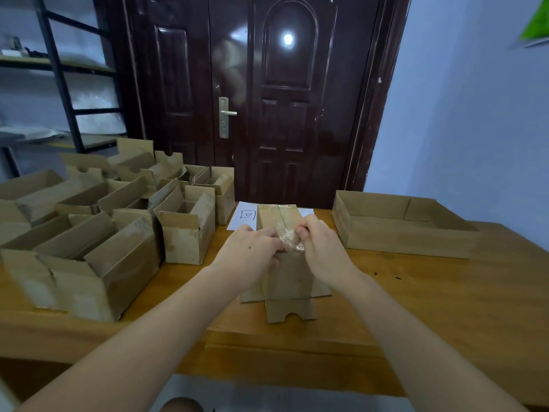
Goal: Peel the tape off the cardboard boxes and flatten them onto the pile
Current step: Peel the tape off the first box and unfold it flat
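At the middle of the wooden counter (416, 307), near its front edge, stands the cardboard box (285, 272), its bottom flaps spread out. Both hands meet on its top: the left hand (248, 252) and the right hand (322, 248) pinch a crumpled piece of clear tape (289, 240) with curled fingers. Open boxes (98, 233) crowd the left side; a shallow cardboard tray (395, 233) sits right. Bare wood lies before the tray.
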